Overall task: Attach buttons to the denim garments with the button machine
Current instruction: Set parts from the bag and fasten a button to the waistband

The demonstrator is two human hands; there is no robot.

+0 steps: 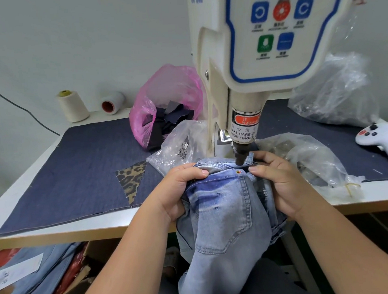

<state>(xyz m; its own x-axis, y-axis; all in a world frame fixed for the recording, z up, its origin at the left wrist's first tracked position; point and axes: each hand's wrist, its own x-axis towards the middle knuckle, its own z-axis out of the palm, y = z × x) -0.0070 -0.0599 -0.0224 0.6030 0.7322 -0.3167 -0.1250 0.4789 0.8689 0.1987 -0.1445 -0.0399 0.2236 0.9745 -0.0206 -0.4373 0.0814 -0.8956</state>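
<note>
A pair of light blue jeans (225, 213) hangs over the table's front edge, its waistband pushed under the black punch (240, 155) of the cream button machine (251, 62). My left hand (180, 189) grips the bunched waistband just left of the punch. On the right of the punch my right hand (280, 182) pinches the band near a belt loop. A small brass rivet (238, 172) shows at the pocket corner between my two thumbs. A clear bag of metal buttons (181, 147) lies behind my left hand.
Dark denim cloth (75, 178) with a leopard-print patch (131, 178) covers the table. A pink bag of scraps (169, 102), two thread cones (73, 106), clear plastic bags (333, 91) and a white controller (383, 140) lie around the machine. More jeans (32, 279) are piled below left.
</note>
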